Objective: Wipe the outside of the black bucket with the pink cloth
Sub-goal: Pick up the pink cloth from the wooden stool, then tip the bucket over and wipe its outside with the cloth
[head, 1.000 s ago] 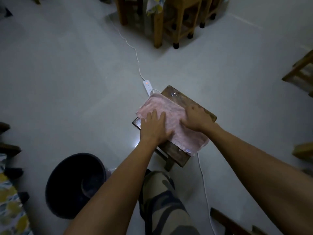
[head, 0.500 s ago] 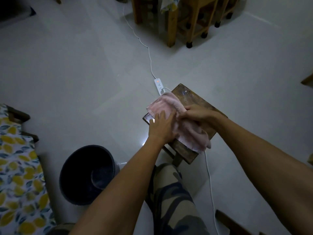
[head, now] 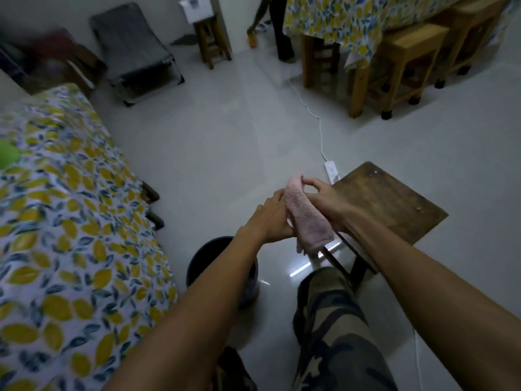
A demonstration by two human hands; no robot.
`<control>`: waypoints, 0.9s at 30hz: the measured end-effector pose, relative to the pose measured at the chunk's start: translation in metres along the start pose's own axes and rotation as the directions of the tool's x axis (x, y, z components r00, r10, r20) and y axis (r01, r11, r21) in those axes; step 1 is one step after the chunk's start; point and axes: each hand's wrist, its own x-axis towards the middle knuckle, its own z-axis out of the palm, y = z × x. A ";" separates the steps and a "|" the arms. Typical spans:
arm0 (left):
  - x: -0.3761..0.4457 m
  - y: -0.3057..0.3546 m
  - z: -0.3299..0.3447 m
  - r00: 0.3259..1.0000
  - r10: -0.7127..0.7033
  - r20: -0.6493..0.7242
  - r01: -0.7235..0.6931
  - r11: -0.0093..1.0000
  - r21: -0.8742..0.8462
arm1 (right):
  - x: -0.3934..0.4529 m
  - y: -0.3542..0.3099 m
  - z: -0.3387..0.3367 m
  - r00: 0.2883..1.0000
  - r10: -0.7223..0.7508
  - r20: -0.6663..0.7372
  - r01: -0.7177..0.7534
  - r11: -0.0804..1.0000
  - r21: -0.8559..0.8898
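Note:
The pink cloth (head: 306, 218) is folded into a narrow strip and held in the air between both hands, left of the small wooden stool (head: 386, 201). My left hand (head: 272, 218) grips its left side. My right hand (head: 324, 200) pinches its top edge and holds its right side. The black bucket (head: 207, 256) stands on the floor below my left forearm, which hides much of it. Neither hand touches the bucket.
A table with a lemon-print cloth (head: 70, 235) fills the left. A white power strip (head: 331, 169) and its cable lie on the floor beyond the stool. Wooden stools (head: 394, 66) and a grey chair (head: 135, 52) stand further back. A person's legs (head: 282, 32) are at the far wall.
The cloth was lifted off the stool and folded into a strip between both hands. The view tilted up and swung, so the bucket now sits under my left forearm.

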 end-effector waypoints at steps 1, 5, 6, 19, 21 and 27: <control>-0.008 -0.006 -0.009 1.000 -0.004 -0.019 0.004 1.000 -0.002 | -0.006 -0.005 0.016 0.999 -0.031 -0.025 0.030 0.999 -0.015; -0.035 -0.022 -0.039 0.998 -0.006 -0.064 0.005 1.000 -0.013 | -0.019 -0.006 0.068 0.989 -0.141 -0.043 0.146 0.978 0.147; -0.043 -0.022 -0.045 0.998 -0.011 -0.063 0.010 1.000 -0.014 | -0.022 -0.005 0.079 0.989 -0.144 -0.037 0.149 0.959 0.241; -0.019 -0.071 -0.036 0.989 -0.026 0.142 0.032 0.999 -0.038 | 0.003 0.095 0.136 0.979 0.202 0.041 -0.136 0.486 0.864; -0.004 -0.095 -0.023 0.994 -0.107 -0.004 0.106 0.988 -0.114 | 0.017 0.116 0.135 0.974 0.222 0.050 -0.145 0.435 0.889; 0.040 -0.187 0.074 0.861 -0.509 0.000 0.505 0.855 -0.118 | 0.052 0.171 0.119 0.949 0.295 0.112 -0.221 0.367 0.904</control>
